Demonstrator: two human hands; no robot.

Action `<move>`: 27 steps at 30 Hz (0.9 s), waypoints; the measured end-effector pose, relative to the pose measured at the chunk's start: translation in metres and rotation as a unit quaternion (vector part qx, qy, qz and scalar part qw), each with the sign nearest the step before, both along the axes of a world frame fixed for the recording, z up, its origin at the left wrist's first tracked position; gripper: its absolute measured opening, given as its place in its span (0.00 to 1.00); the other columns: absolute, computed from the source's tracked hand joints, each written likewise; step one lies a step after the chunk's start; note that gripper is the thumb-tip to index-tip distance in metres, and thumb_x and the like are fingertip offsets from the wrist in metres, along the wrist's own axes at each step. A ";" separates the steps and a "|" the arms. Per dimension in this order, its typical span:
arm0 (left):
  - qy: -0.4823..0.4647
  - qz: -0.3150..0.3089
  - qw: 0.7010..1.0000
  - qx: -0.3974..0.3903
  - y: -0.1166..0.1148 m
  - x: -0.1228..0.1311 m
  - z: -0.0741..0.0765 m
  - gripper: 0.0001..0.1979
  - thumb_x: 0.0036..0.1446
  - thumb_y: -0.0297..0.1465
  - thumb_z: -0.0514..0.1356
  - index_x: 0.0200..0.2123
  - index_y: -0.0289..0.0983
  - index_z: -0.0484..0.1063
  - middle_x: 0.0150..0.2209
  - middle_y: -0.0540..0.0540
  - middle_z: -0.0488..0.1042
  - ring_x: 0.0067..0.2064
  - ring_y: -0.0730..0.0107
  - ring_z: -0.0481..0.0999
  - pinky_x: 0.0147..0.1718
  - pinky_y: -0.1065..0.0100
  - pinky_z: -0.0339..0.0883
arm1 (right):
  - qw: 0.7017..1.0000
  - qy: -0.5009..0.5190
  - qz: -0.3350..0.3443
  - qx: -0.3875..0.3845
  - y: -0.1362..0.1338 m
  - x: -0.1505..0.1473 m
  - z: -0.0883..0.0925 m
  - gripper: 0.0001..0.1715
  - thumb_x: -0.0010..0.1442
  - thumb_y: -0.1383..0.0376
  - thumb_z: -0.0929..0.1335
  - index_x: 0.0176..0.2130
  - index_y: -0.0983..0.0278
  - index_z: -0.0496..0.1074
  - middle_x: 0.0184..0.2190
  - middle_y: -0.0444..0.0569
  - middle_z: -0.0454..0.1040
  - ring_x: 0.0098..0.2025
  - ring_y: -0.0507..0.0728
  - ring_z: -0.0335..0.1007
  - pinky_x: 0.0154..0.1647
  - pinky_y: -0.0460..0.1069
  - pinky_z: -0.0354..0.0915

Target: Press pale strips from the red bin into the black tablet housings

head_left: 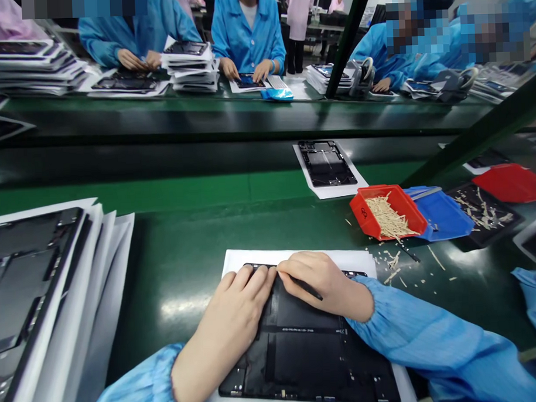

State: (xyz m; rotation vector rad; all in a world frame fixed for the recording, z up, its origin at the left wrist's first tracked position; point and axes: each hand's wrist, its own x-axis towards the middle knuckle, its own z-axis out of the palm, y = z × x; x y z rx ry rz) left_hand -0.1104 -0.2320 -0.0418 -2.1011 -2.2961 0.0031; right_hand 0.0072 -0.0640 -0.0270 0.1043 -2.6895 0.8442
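An opened black tablet housing (317, 354) with its internals showing lies on a white sheet (355, 258) in front of me. My left hand (241, 310) lies on its upper left part, fingers stretched out over the top edge. Close beside those fingertips, my right hand (321, 281) is closed around a slim black pointed tool (304, 286), pen-like, perhaps tweezers. Its working tip is hidden at the tablet's top edge, between the two hands.
Tablets interleaved with white sheets (95, 277) are piled at left. Another opened tablet (328, 163) lies farther back. At right are a red bin (389, 211) of thin pale strips, a blue tray (444, 215) and scattered strips. Co-workers in blue (249, 37) sit across the bench.
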 end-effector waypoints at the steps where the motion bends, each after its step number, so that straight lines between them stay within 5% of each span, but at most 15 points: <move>1: -0.007 0.003 1.000 0.003 0.000 0.000 0.000 0.25 0.57 0.22 0.51 0.59 0.33 0.59 0.52 0.42 0.68 0.50 0.57 0.64 0.45 0.59 0.62 | 1.000 -0.001 -0.003 -0.007 0.000 0.000 -0.001 0.10 0.64 0.70 0.60 0.40 0.65 0.70 0.31 0.51 0.74 0.32 0.54 0.69 0.36 0.49 0.64; 8: -0.039 0.004 0.999 0.037 -0.004 -0.002 -0.003 0.24 0.60 0.23 0.51 0.60 0.33 0.58 0.54 0.42 0.68 0.51 0.56 0.63 0.48 0.58 0.62 | 0.987 0.027 -0.085 -0.134 0.003 -0.005 -0.013 0.06 0.60 0.71 0.64 0.32 0.63 0.70 0.30 0.45 0.74 0.31 0.51 0.69 0.35 0.45 0.65; 27: -0.024 -0.008 0.999 0.048 -0.004 -0.002 -0.001 0.24 0.58 0.23 0.53 0.58 0.32 0.62 0.52 0.41 0.69 0.49 0.55 0.65 0.44 0.57 0.65 | 0.990 0.019 -0.058 -0.128 0.003 -0.001 -0.010 0.05 0.61 0.70 0.64 0.36 0.64 0.71 0.29 0.45 0.73 0.30 0.50 0.67 0.35 0.46 0.63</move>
